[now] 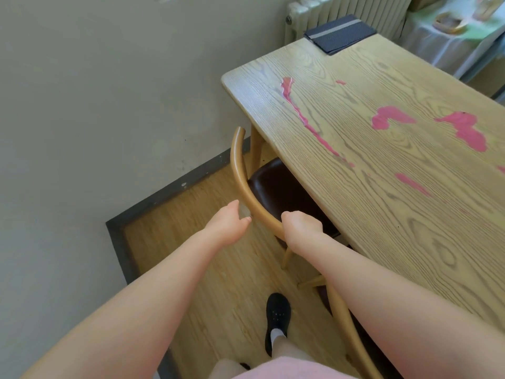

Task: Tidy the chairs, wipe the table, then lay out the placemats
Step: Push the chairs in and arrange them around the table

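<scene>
my right hand (299, 224) curls over the curved light-wood backrest of the dark-seated chair (247, 192), gripping the rail near its near end. my left hand (229, 224) sits just left of the same rail, fingers loosely bent, and i cannot tell whether they touch it. the chair's seat is tucked under the left edge of the pale oak-grain table (382, 165), which carries pink smears (464, 129). folded dark blue placemats (340, 32) lie on the far corner, well apart from both hands.
</scene>
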